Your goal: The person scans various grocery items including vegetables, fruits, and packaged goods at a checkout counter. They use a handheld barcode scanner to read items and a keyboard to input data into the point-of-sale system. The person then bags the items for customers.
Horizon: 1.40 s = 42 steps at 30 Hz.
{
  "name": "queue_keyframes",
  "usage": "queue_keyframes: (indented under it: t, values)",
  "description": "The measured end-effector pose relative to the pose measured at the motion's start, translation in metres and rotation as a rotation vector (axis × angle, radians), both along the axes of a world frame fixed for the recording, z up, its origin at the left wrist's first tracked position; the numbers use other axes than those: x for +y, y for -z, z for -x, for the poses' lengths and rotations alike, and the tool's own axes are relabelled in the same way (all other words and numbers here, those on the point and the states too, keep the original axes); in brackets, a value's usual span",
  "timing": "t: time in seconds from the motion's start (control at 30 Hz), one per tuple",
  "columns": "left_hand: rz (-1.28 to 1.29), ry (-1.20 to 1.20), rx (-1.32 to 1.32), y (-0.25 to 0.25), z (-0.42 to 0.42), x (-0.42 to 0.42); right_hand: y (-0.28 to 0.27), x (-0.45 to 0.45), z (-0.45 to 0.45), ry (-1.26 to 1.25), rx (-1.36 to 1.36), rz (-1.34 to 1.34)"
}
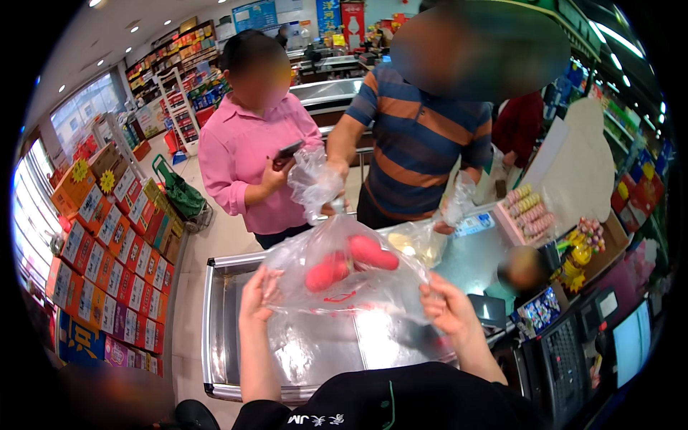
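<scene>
A thin clear plastic carrier bag (376,306) with red print is stretched between my two hands above the metal checkout counter (317,349). My left hand (260,293) grips one side of its edge, and my right hand (446,303) pinches the other. At the bag sits a clear produce bag (333,231) with elongated, bright red produce (371,252) inside. A person's hand (338,174) across the counter holds its gathered top. Overlapping clear film makes it hard to tell how far the produce bag is inside the carrier bag.
Another clear bag with pale yellow contents (414,242) lies on the counter's far side, by the person in a striped shirt (419,140). A person in a pink shirt (258,156) holds a phone (287,153). To the right are a keyboard (564,349) and a monitor (631,341); stacked cartons (113,252) stand left.
</scene>
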<state>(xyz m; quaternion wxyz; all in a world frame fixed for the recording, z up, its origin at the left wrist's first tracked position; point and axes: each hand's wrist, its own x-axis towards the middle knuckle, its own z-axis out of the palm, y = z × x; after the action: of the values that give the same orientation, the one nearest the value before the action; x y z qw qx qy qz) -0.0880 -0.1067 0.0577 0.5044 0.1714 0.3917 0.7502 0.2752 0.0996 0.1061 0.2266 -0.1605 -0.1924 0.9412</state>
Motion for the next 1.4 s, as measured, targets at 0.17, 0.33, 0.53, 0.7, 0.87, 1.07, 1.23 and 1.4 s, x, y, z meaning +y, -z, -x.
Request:
queue_keyframes:
  t: [0.17, 0.33, 0.53, 0.7, 0.87, 1.07, 1.23, 1.4]
  values:
    - [-0.293, -0.057, -0.032, -0.052, -0.005, 0.018, -0.063, 0.029, 0.033, 0.133, 0.035, -0.351]
    - [-0.133, -0.221, 0.090, -0.071, 0.011, 0.048, -0.043, 0.067, 0.079, 0.071, 0.036, -0.341]
    - [0.029, -0.370, 0.156, -0.074, -0.001, 0.037, -0.014, 0.079, 0.086, 0.134, 0.012, -0.241]
    - [-0.025, -0.204, 0.108, -0.043, 0.019, 0.028, 0.015, 0.089, 0.095, 0.147, -0.015, -0.197]
    - [0.001, -0.156, 0.023, -0.024, 0.020, 0.042, 0.047, 0.096, 0.095, 0.188, -0.021, -0.090]
    - [-0.039, -0.092, 0.012, -0.025, 0.031, 0.052, 0.074, 0.110, 0.087, 0.287, -0.104, 0.030]
    - [0.043, -0.067, 0.071, -0.019, 0.033, 0.066, 0.093, 0.104, 0.085, 0.277, -0.169, 0.016]
    - [-0.003, -0.101, 0.028, -0.002, 0.053, 0.061, 0.099, 0.108, 0.079, 0.293, -0.187, 0.011]
